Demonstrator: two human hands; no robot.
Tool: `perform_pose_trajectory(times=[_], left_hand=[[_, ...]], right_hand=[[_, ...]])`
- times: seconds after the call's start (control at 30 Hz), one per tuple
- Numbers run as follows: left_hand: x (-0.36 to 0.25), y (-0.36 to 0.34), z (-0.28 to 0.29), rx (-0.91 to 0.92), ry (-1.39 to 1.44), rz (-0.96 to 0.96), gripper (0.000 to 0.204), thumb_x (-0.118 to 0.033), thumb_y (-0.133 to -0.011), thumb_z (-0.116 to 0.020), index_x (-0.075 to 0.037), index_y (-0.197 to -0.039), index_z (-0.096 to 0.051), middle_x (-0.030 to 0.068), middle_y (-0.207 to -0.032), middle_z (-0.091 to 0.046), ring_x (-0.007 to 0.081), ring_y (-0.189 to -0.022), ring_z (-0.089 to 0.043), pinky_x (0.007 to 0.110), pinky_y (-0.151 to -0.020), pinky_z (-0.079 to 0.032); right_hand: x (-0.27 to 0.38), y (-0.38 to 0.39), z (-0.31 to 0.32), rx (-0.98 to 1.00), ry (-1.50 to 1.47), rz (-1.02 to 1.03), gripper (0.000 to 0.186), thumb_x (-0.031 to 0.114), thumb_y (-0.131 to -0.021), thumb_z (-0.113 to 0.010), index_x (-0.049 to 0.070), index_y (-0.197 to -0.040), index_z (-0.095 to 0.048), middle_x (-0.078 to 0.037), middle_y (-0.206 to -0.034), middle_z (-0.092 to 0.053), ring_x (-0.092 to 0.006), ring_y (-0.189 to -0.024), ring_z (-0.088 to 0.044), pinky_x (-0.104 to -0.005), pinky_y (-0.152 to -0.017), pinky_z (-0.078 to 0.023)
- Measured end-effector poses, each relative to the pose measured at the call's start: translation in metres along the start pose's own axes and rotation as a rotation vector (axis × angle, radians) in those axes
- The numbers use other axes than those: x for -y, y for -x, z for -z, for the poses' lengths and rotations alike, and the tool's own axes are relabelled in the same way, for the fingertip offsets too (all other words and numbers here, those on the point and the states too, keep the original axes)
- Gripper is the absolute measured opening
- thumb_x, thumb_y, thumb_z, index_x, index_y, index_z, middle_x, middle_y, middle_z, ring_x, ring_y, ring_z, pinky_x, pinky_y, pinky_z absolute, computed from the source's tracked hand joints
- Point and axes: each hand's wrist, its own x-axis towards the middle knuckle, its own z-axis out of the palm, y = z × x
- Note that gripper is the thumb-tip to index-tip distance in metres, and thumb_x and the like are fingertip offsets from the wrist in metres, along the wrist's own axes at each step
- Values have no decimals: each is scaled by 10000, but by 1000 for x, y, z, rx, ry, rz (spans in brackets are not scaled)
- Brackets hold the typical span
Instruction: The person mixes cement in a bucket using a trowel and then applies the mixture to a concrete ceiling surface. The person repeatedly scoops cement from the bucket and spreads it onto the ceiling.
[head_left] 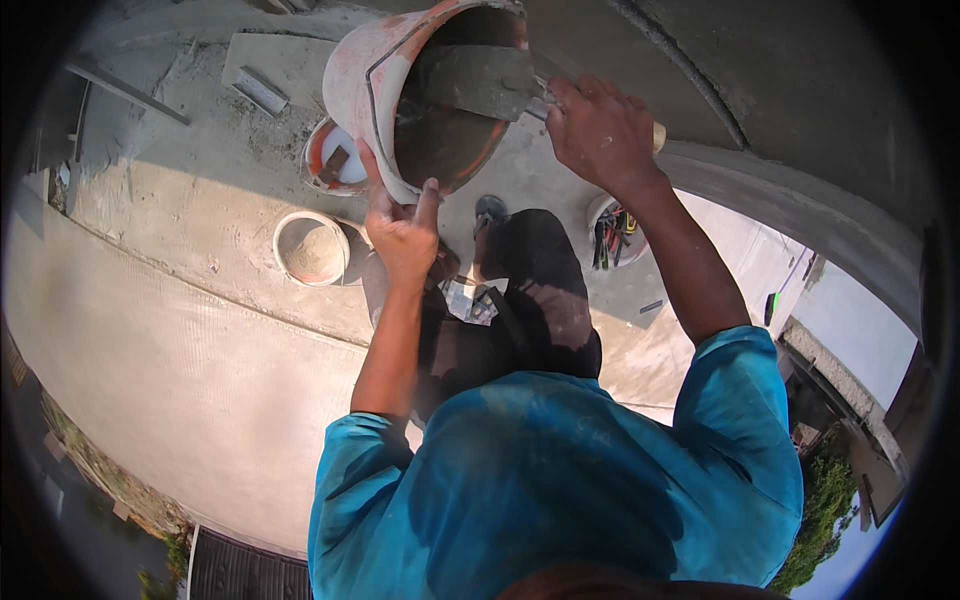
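My left hand point(401, 225) grips the lower rim of a whitish bucket point(355, 75) that is tipped on its side, its dark inside facing right and streaked with orange at the edge. A flat steel trowel blade point(470, 80) reaches into the bucket's mouth from the right. My right hand point(602, 135) is closed on the trowel's handle, with a pale end showing beside the knuckles. A thin wire handle hangs over the bucket's outside.
Below stand a pale bucket point(310, 228), a red-rimmed bucket point(320, 178) with tools and a tool bucket point(618, 250). A metal channel point(260, 92) lies upper left. A grey plastered wall point(800, 120) runs along the upper right, close to my right arm.
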Motion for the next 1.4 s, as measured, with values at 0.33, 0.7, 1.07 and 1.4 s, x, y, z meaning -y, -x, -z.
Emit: perform_pose_trajectory(times=[0.33,0.7,1.07,1.4], left_hand=[[-165,39,-12,42,-95,-367,374,62,-784,-756,44,-1148,-676,346,-1616,-199,287,-1358,-521,302,-976,-479],[-295,12,-49,16,336,-152,224,-8,-920,-721,-23,-1097,-583,63,-1063,-665,105,-886,-637,261,-795,-512],[-325,-7,-57,-113,503,92,307,-7,-895,-691,-22,-1153,-526,108,-1047,-650,190,-869,-690,347,-722,-619],[-319,-3,-56,-94,493,133,299,17,-876,-706,-17,-1139,-567,107,-1076,-671,162,-893,-673,306,-749,-602]], right_hand=[[54,22,162,160,-111,-179,348,334,-933,-650,132,-1215,-665,-158,-1059,-700,-359,-983,-700,-485,-816,-561],[12,84,256,-547,-141,-38,241,258,-862,-729,159,-1080,-705,-25,-982,-651,-253,-939,-658,-456,-754,-519],[-36,100,431,-464,-333,212,270,264,-927,-704,19,-1038,-687,-98,-911,-665,-210,-800,-645,-348,-731,-485],[-127,22,482,-257,-770,-78,367,421,-977,-639,68,-1074,-666,32,-827,-580,-68,-696,-507,-244,-637,-426]])
